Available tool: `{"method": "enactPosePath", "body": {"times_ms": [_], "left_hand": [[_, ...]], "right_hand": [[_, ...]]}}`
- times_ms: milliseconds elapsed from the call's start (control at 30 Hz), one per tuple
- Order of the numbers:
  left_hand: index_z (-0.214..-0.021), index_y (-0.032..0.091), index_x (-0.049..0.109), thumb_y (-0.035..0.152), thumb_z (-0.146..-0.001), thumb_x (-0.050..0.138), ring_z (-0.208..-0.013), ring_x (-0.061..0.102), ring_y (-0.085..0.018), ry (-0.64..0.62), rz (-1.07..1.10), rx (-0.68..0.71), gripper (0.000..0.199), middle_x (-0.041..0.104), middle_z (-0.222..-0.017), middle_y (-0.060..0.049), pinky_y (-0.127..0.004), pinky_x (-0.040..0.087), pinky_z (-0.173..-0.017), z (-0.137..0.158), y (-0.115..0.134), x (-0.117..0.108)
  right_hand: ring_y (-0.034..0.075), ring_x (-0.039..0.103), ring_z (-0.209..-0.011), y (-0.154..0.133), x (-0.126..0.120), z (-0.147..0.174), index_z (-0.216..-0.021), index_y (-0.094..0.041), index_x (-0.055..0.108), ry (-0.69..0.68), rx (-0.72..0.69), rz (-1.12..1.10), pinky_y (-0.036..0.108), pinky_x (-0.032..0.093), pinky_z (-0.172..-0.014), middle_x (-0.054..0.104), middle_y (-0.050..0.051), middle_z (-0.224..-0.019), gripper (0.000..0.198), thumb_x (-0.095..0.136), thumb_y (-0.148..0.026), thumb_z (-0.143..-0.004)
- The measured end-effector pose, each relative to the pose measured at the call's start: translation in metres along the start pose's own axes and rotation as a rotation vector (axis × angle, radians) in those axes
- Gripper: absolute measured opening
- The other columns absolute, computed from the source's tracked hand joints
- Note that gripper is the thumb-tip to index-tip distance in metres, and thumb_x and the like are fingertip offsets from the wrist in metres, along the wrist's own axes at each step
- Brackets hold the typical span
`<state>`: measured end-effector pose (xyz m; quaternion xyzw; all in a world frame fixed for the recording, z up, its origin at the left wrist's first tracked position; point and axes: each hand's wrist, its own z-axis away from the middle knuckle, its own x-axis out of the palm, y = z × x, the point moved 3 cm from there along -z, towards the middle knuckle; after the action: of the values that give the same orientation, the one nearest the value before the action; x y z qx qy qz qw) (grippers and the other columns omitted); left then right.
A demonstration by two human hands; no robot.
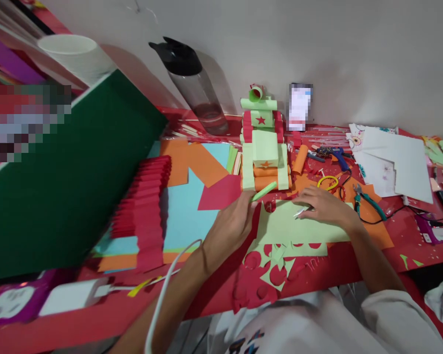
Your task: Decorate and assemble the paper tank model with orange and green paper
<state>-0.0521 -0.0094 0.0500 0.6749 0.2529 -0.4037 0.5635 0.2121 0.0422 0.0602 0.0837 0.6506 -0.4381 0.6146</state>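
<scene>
My left hand (pixel 236 221) is closed on a narrow light green piece (pixel 265 191), which looks like rolled or folded paper. Its free end points up and right. My right hand (pixel 327 206) grips a slim silver-tipped tool (pixel 300 212), most of it hidden by the fingers. Beneath that hand lies a pale green paper sheet (pixel 291 228) with cut edges. Green offcuts and red scraps (pixel 258 290) lie just in front of the sheet. Beyond my hands stands a paper model (pixel 266 147) of green, orange and red rolls, with stars on it.
A large green board (pixel 70 182) leans at the left, near pleated red paper (pixel 147 216). A water bottle (pixel 195 88) and a phone (pixel 300 106) stand by the wall. Yellow-handled scissors (pixel 328 183), pliers (pixel 369 201) and a glue gun (pixel 335 155) lie right. A white cable (pixel 162 290) crosses my left forearm.
</scene>
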Motion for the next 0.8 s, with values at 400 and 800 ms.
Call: {"method": "enactPosePath", "body": {"times_ms": [400,800], "left_hand": [[-0.127,0.016,0.057,0.015,-0.108,0.036,-0.115,0.068,-0.027,-0.15,-0.252,0.528,0.029,0.066,-0.139,-0.016,-0.038,0.056,-0.09,-0.006,0.026,0.059],[-0.115,0.017,0.066,0.017,-0.107,0.042,-0.108,0.071,-0.026,-0.068,-0.321,0.609,0.025,0.067,-0.146,-0.014,-0.038,0.057,-0.089,0.003,0.018,0.058]], "right_hand": [[0.031,0.057,-0.114,0.01,-0.008,0.017,-0.124,-0.022,0.072,-0.004,-0.06,0.266,0.049,0.039,-0.106,0.068,0.011,-0.115,0.027,0.069,-0.027,-0.098],[0.027,0.058,-0.108,0.021,-0.023,0.024,-0.111,-0.022,0.072,-0.066,-0.176,0.387,0.047,0.035,-0.108,0.07,0.008,-0.105,0.016,0.058,-0.02,-0.104]]}}
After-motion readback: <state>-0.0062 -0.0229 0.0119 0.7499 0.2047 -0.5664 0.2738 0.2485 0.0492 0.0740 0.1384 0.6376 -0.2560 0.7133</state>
